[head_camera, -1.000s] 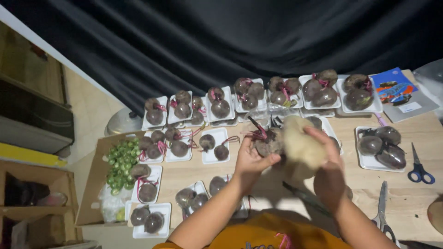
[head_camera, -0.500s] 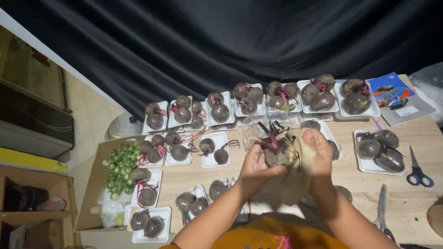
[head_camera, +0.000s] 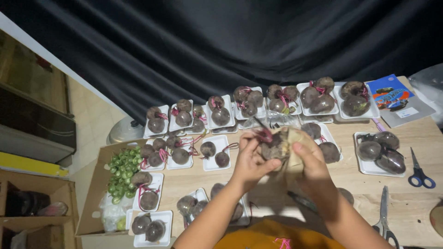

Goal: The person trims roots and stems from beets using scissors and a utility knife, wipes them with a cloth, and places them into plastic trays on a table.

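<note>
Both hands are working chest-high over the wooden table (head_camera: 415, 203): left hand (head_camera: 249, 161) is gripping a beetroot (head_camera: 275, 148) steady while right hand (head_camera: 311, 162) is pressing a tan cloth (head_camera: 295, 140) around it, apparently wiping.

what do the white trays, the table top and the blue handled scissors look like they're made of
The white trays look like foam or thin plastic: matte white, thin raised rims; which of the two is unclear. The table top looks like pale wood or a wood-look laminate, with faint grain and a low sheen. The scissors seem to have grey metal blades and glossy blue plastic handles.
</note>
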